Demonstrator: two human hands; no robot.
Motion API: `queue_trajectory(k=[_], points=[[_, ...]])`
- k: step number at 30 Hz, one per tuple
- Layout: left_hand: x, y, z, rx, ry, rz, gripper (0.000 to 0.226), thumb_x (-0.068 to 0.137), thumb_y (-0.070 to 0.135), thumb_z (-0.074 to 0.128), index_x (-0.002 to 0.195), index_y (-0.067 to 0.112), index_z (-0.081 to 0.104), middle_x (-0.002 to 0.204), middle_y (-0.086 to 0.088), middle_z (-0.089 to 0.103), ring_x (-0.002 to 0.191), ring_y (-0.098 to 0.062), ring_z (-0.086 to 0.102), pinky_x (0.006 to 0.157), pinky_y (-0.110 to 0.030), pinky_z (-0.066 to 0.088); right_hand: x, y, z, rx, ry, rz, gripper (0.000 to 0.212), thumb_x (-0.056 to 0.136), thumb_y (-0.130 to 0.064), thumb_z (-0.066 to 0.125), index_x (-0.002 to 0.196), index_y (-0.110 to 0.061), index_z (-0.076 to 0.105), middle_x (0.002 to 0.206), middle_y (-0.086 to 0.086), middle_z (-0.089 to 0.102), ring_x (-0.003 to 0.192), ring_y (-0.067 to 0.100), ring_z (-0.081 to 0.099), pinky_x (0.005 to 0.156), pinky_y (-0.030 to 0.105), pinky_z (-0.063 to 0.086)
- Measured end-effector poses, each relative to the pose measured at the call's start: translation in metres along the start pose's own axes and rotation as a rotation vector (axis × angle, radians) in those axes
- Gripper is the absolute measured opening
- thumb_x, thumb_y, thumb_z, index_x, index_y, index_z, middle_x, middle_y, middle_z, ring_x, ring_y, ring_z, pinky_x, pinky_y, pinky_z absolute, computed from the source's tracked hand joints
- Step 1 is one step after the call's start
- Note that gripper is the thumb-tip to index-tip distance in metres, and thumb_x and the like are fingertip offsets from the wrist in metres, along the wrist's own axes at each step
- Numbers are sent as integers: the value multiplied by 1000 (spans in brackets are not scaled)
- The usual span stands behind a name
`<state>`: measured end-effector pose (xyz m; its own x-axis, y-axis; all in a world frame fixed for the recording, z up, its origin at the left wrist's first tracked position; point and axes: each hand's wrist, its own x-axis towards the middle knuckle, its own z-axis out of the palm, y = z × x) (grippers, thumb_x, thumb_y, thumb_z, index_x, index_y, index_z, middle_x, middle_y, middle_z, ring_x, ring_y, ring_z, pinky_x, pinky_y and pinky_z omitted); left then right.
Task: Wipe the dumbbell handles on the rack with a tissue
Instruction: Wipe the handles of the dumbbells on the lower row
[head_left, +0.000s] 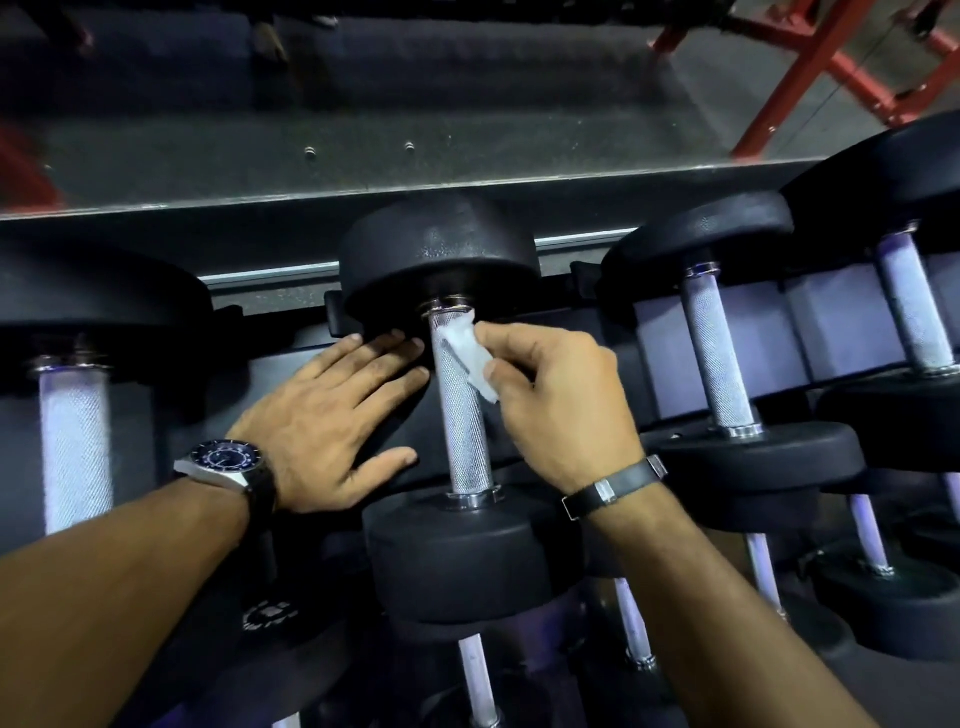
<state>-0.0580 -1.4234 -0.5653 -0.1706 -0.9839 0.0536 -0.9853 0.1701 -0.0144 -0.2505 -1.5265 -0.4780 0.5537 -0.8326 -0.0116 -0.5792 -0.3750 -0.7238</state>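
Tissue pinched at the top of the centre dumbbell handle

A folded white tissue (474, 358) is pinched in the right hand (558, 395) and pressed to the upper end of the knurled handle (462, 415) of the centre dumbbell; the left hand (332, 415) is laid flat, fingers straight, beside it on the rack (291, 332). This handle is judged barely begun. Four top-row handles are counted, plus at least five below; which are already wiped cannot be told.

tissue (471, 358) part hidden, lower dumbbells (631, 623) blurred
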Motion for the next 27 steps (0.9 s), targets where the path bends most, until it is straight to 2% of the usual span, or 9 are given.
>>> queue_trajectory(k=[4, 7, 10, 14, 17, 20, 23, 26, 27], points=[[0, 0, -1, 0, -2, 5, 75, 92, 60, 39, 145, 7, 49, 150, -16, 45, 139, -32, 39, 121, -45, 18, -2, 2, -1, -142, -178, 6, 19, 86, -7, 53, 90, -10, 72, 74, 5, 68, 76, 22, 60, 75, 29, 46], [1, 0, -1, 1, -15, 2, 75, 93, 60, 38, 145, 7, 48, 151, -15, 44, 140, -33, 39, 121, -46, 19, -4, 2, -1, -109, -92, 1, 20, 84, -1, 52, 95, -5, 68, 78, 10, 67, 79, 24, 58, 80, 31, 44], [0, 0, -1, 2, -29, -1, 75, 93, 60, 37, 146, 8, 47, 152, -15, 43, 141, -32, 38, 121, -47, 19, -8, 2, 0, -143, -202, 19, 23, 87, -8, 51, 96, -14, 72, 70, 3, 65, 76, 20, 60, 81, 30, 47], [0, -1, 0, 6, -21, -2, 75, 93, 61, 38, 146, 8, 47, 152, -14, 42, 142, -32, 37, 121, -47, 20, -9, 3, 1, -117, -75, 25, 19, 83, -2, 50, 90, -6, 67, 66, 8, 59, 71, 24, 54, 73, 29, 46], [0, 0, 0, 8, -22, -2, 75, 93, 61, 39, 146, 8, 47, 152, -15, 42, 142, -32, 37, 121, -47, 20, -13, 1, 1, -163, -192, 24, 23, 86, -8, 52, 92, -14, 73, 75, 4, 69, 78, 19, 63, 78, 30, 48], [0, 0, 0, 5, -14, -1, 75, 93, 61, 38, 146, 8, 47, 152, -15, 42, 142, -32, 37, 121, -47, 20, -12, -1, 1, -106, -45, 5, 29, 84, -1, 52, 96, -15, 73, 77, 2, 70, 79, 19, 60, 81, 28, 47], [0, 0, 1, 3, -4, 0, 75, 93, 60, 39, 146, 8, 46, 152, -15, 43, 141, -32, 37, 121, -47, 20, -11, -1, 0, -219, -157, -12, 16, 85, -4, 51, 85, -8, 67, 68, 5, 61, 71, 26, 49, 74, 33, 47], [0, 0, 1, 3, 17, 3, 75, 92, 60, 40, 145, 7, 48, 150, -16, 45, 140, -32, 38, 120, -48, 21, -10, -3, -2, -205, -78, -60, 15, 81, 0, 49, 82, -6, 63, 68, 6, 63, 73, 29, 51, 73, 36, 47], [0, 0, 1, 1, 24, 5, 75, 92, 60, 40, 145, 7, 48, 150, -16, 45, 140, -32, 38, 120, -48, 22, -10, -3, -2, -217, -109, -58, 14, 81, -1, 49, 78, -8, 61, 67, 6, 60, 73, 30, 50, 72, 36, 47]])
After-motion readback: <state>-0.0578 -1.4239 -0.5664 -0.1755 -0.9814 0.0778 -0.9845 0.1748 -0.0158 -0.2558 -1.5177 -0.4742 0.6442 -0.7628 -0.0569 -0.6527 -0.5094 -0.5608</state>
